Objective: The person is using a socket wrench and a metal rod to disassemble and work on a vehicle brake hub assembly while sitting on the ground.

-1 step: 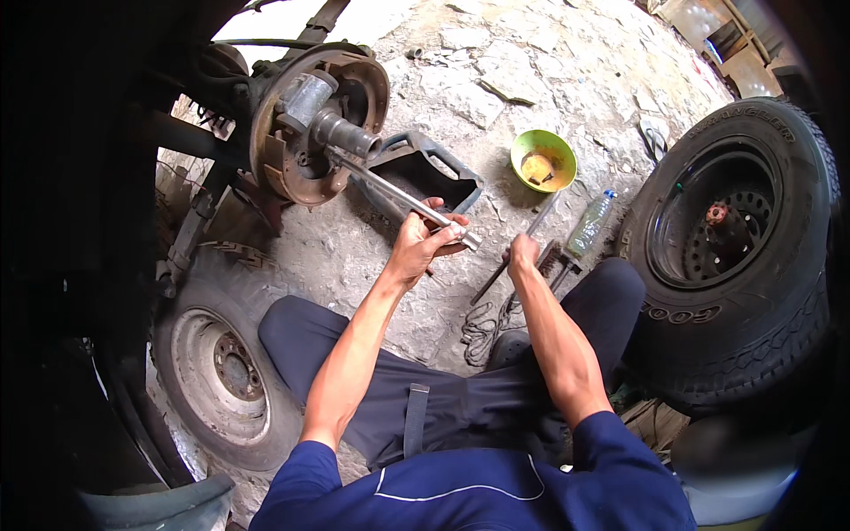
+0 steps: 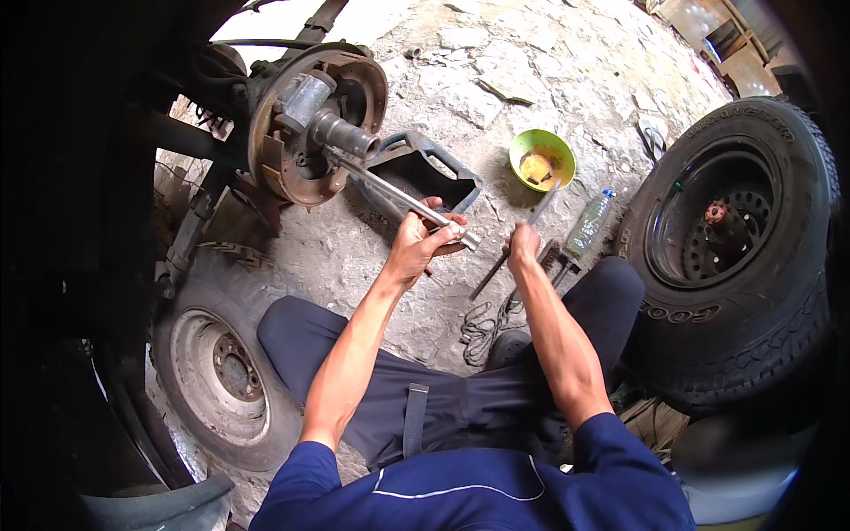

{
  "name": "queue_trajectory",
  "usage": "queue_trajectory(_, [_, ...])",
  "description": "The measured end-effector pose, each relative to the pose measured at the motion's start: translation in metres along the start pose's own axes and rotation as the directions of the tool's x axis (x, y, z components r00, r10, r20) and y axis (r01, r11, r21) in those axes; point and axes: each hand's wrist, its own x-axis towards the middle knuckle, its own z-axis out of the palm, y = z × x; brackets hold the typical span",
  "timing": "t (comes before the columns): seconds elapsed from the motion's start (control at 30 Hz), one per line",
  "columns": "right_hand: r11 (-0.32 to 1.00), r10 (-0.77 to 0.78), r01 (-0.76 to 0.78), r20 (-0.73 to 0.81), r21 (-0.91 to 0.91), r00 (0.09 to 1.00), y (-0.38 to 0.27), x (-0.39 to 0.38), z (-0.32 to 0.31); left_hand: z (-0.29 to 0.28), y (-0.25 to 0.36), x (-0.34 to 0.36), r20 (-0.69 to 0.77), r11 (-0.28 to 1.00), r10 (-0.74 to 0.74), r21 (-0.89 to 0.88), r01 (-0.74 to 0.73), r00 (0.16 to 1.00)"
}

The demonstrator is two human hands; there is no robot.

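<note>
My left hand [image 2: 423,237] is closed round the near end of a long silver metal bar [image 2: 385,188]. The bar slants up and left, its far end at the brake assembly [image 2: 320,124] just below the protruding hub spindle [image 2: 350,135]; the exact contact there is hidden. To the right, my right hand [image 2: 524,240] is wrapped round a thin grey metal rod [image 2: 544,204] that points up toward the green bowl [image 2: 542,159]. A dark bar [image 2: 490,279] shows below this fist, in line with the rod; I cannot tell whether they are one piece.
A cut-open dark plastic container [image 2: 434,168] lies under the brake assembly. Beside my right knee lie a clear plastic bottle [image 2: 589,224] and a bundled cord [image 2: 479,332]. A large tyre [image 2: 642,265] stands right, another wheel [image 2: 212,376] left. A sandal [image 2: 652,139] lies farther off.
My right hand has risen slightly with the thin rod, whose upper end now reaches nearer the green bowl. The left hand and its bar stay in place.
</note>
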Motion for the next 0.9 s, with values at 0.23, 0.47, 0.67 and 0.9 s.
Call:
queue_trajectory(0.23, [0.877, -0.220, 0.008, 0.387, 0.481, 0.895, -0.167, -0.076, 0.002, 0.009, -0.002, 0.009, 0.061, 0.996, 0.054, -0.081, -0.049, 0.997])
queue_trajectory(0.47, [0.778, -0.234, -0.103, 0.438, 0.619, 0.868, -0.191, -0.041, 0.020, 0.013, 0.001, 0.009, 0.014, 0.995, 0.024, -0.094, -0.023, 1.000])
queue_trajectory(0.67, [0.810, -0.199, -0.124, 0.467, 0.573, 0.862, -0.176, -0.050, 0.031, 0.019, 0.004, 0.005, -0.017, 0.992, 0.037, -0.123, -0.039, 0.999])
queue_trajectory(0.9, [0.790, -0.119, -0.233, 0.515, 0.567, 0.849, -0.162, -0.047, 0.035, 0.021, 0.001, 0.003, -0.059, 0.993, 0.027, -0.109, -0.034, 0.998])
